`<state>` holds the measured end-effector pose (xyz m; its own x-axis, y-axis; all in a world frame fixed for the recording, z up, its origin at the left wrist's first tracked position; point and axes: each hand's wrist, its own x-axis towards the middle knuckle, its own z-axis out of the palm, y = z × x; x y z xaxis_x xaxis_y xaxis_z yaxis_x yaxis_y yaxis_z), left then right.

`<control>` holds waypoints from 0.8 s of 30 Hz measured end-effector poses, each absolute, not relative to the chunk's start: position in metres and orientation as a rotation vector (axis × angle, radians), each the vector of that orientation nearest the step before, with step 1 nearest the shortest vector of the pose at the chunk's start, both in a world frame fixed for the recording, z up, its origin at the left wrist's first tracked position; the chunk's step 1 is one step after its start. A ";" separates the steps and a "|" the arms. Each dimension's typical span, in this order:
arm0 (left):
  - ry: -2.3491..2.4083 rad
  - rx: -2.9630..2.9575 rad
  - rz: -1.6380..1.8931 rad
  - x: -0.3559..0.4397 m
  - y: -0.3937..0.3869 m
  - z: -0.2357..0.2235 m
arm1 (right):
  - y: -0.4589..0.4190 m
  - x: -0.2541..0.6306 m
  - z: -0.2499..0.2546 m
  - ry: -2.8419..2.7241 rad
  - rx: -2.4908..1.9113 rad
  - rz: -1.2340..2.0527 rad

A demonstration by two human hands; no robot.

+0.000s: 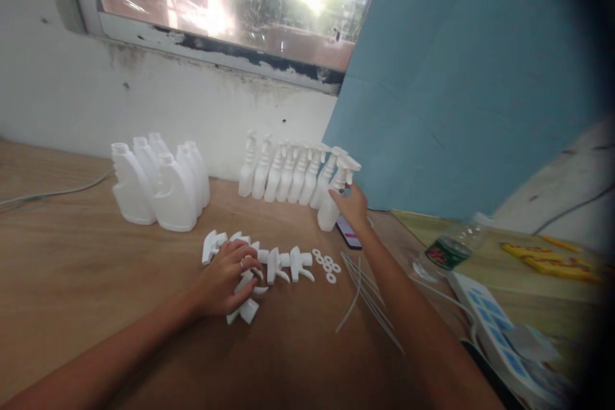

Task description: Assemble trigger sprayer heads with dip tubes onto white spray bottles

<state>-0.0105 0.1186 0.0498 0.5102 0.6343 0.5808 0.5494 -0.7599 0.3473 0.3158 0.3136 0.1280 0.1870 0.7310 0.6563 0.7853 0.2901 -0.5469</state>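
Note:
My right hand is closed round a white spray bottle with its trigger head on, at the right end of a row of similar spray bottles. The bottle stands upright or nearly so; whether its base touches the table I cannot tell. Lower left, my left hand has its fingers curled over a white trigger spray head, partly hidden beneath them. More loose spray heads lie around it. White washers and thin dip tubes are spread to their right.
Open-necked white bottles are grouped at the left back. A phone lies by my right wrist. Further right are a clear drink bottle, a power strip and a yellow object. A blue sheet hangs behind.

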 end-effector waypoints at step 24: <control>0.789 1.513 1.567 0.058 0.173 0.175 | 0.175 0.206 0.190 -1.722 -0.802 0.441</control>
<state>0.0583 0.1734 0.1747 0.0373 0.8701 0.4915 -0.1231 -0.4841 0.8663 0.2064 0.1753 0.1899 -0.1388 0.7074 0.6930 0.2875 0.6985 -0.6554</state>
